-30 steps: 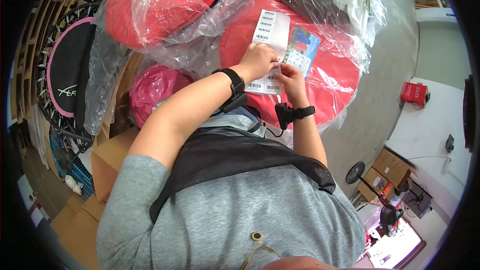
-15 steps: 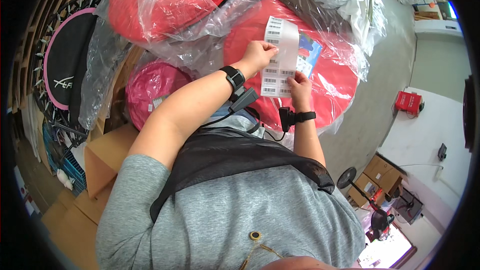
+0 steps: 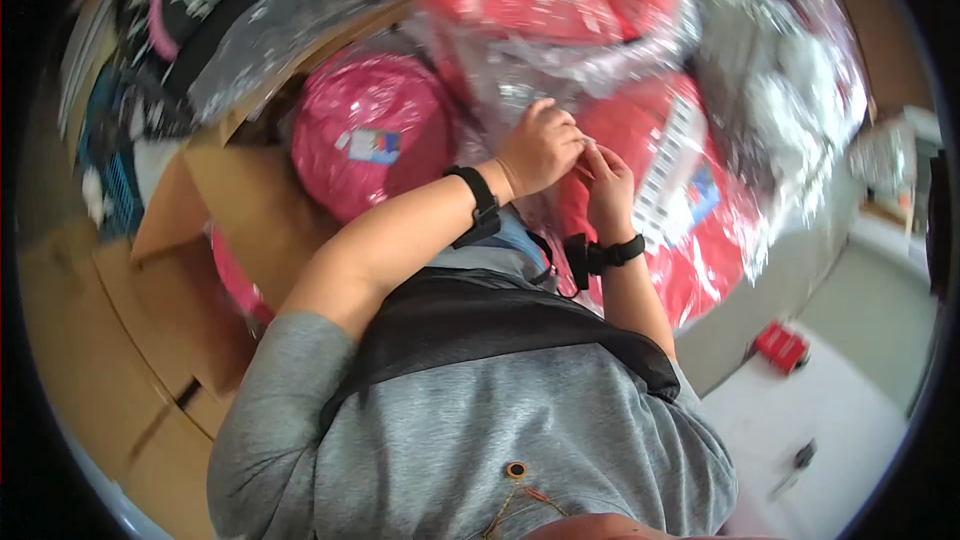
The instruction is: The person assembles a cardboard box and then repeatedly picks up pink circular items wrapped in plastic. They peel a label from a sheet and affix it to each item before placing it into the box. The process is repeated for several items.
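Note:
My left hand [image 3: 545,150] and my right hand [image 3: 608,195] meet fingertip to fingertip, both closed in a pinch. Between them shows a small white label [image 3: 588,143], mostly hidden by the fingers. Just right of my right hand, a sheet of barcode labels [image 3: 668,160] lies on a red round bundle [image 3: 620,105] in clear plastic. A blue printed card [image 3: 703,195] shows beside the sheet. To the left of my hands sits a pink round bundle [image 3: 350,100], also wrapped in plastic, with a white and blue card [image 3: 372,147] on it.
Another red wrapped bundle [image 3: 540,0] lies at the far side, with grey plastic-wrapped goods [image 3: 765,80] right of it. An open cardboard box [image 3: 250,210] stands at my left. A red box [image 3: 781,346] sits on a white surface [image 3: 800,420] at the right.
The label sheet has left my hands and now lies on the red bundle. Both hands have come together around a small white label. The view has turned leftward, toward the pink bundle and cardboard box.

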`<state>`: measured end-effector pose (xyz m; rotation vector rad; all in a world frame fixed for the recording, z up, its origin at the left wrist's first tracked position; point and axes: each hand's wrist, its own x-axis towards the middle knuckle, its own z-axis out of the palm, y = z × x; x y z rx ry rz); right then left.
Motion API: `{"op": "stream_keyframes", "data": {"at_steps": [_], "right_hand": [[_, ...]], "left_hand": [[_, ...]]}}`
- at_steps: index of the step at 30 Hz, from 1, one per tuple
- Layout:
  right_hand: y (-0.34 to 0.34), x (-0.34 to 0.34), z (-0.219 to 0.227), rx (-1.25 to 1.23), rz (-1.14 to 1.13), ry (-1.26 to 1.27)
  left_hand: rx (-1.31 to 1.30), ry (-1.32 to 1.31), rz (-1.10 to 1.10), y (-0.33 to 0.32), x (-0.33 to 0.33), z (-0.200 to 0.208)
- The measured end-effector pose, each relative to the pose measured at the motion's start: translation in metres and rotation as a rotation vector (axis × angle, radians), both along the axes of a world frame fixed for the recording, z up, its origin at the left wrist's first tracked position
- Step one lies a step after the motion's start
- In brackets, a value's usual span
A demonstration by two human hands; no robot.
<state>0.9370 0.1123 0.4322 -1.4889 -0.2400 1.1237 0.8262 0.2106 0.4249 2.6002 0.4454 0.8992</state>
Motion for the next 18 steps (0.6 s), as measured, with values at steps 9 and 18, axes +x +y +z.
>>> {"op": "stream_keyframes", "data": {"at_steps": [9,18], "right_hand": [[0.115,-0.142,-0.106,-0.303,0.446,0.251],[0.229,-0.27,-0.435,-0.029,1.21,-0.745]], "left_hand": [[-0.37,0.101,0.643,0.023,-0.216,-0.092],[-1.423,0.407,1.417,-0.103,-0.472,-0.409]]}}
